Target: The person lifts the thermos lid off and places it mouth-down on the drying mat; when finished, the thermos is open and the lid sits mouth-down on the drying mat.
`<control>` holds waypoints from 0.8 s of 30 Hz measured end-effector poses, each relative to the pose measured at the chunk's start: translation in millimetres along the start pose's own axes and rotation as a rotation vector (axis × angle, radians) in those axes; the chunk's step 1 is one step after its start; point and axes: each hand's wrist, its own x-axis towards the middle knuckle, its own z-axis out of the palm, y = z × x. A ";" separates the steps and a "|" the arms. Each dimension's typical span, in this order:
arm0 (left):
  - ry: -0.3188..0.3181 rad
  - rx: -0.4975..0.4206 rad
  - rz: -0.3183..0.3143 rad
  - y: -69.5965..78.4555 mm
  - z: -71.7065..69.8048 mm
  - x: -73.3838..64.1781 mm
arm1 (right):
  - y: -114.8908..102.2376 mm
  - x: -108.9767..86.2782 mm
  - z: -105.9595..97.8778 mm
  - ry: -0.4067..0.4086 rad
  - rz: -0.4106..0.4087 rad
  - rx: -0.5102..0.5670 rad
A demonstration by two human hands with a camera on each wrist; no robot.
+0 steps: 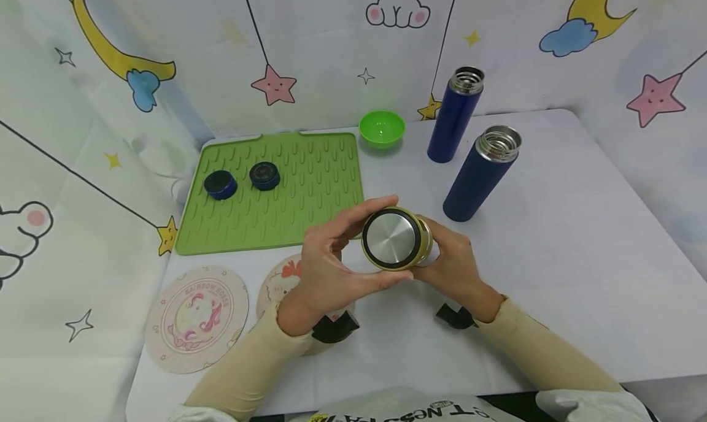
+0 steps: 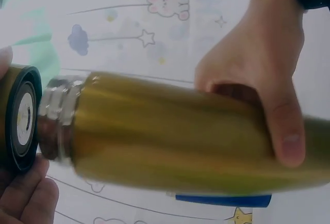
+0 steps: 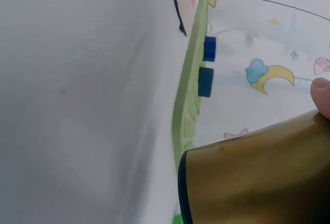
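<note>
In the head view my left hand holds a gold lid between thumb and fingers, its brushed-steel disc facing up. Behind it, my right hand grips a gold vacuum flask. The left wrist view shows the flask on its side, its bare steel neck close to the lid's dark-rimmed underside, with a narrow gap between. There the right thumb lies along the flask body. A dark ring edges the flask's end in the right wrist view. From the head, most of the flask is hidden behind the lid.
Two navy flasks stand lidless at the back right, near a green bowl. Two dark blue lids sit on a green mat. Round placemats lie at the left front. Printed cloth hangs behind the table.
</note>
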 end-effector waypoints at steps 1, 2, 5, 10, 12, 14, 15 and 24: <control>0.007 -0.002 -0.003 0.3 -1.2 0.3 | 0.6 -1.6 -0.7 0.002 0.014 0.005; 0.016 -0.001 -0.007 0.4 -2.7 0.5 | 1.3 -3.4 -1.5 0.007 0.026 0.004; 0.048 0.017 -0.028 0.2 -7.7 0.9 | 3.1 -10.0 -5.9 0.011 0.081 0.004; 0.099 0.096 -0.095 -7.5 -19.3 -0.4 | 5.2 -22.1 -15.9 -0.006 0.209 -0.058; 0.118 0.125 -0.119 -13.2 -23.9 -1.6 | 6.1 -27.2 -20.1 -0.005 0.270 -0.092; 0.139 0.144 -0.143 -19.8 -28.3 -2.8 | 6.9 -31.6 -24.0 0.007 0.317 -0.117; 0.149 0.153 -0.154 -23.7 -30.6 -3.3 | 7.4 -33.4 -25.9 0.013 0.335 -0.125; 0.222 0.265 -0.362 -66.0 -55.0 -4.2 | 15.1 -41.6 -39.1 0.053 0.368 -0.140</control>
